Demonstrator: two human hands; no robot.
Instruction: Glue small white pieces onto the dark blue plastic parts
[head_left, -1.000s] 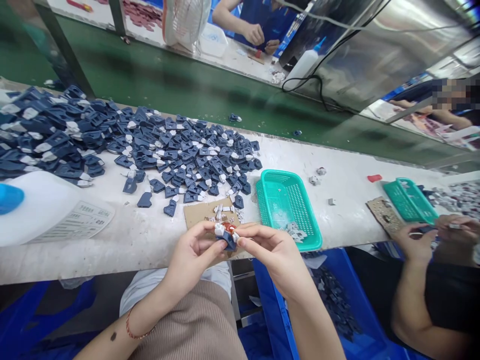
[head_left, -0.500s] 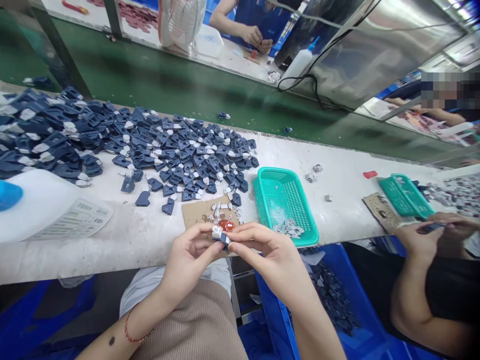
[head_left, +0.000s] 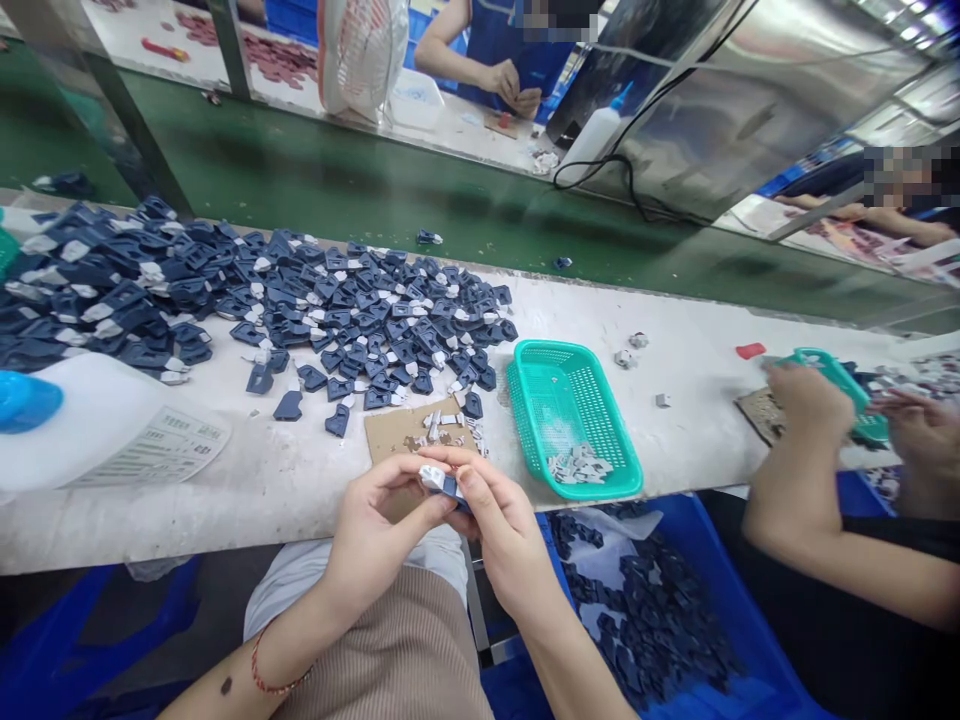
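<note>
A small blue and white part [head_left: 442,482] is pinched between my two hands over the table's front edge. My left hand [head_left: 379,520] grips its white end with closed fingers. On its blue end are the closed fingers of my right hand [head_left: 501,525]. Just beyond my hands lies a brown cardboard piece [head_left: 390,430] with small white-grey pieces [head_left: 444,422] on it. A wide pile of blue and white parts [head_left: 360,310] covers the table to the left. The green basket [head_left: 525,425] on the right holds some light grey pieces [head_left: 581,466].
A white bottle [head_left: 127,430] with a blue cap lies at the left. Below the table on the right is a blue bin [head_left: 750,610] of dark parts. A co-worker's hands [head_left: 814,405] are beside a second green basket [head_left: 844,378]. Another person sits across the aisle.
My right hand has drawn in closer to my left, and the part has turned between my fingers. The red round object near my hands no longer shows. The co-worker's arm at right has moved toward the second basket.
</note>
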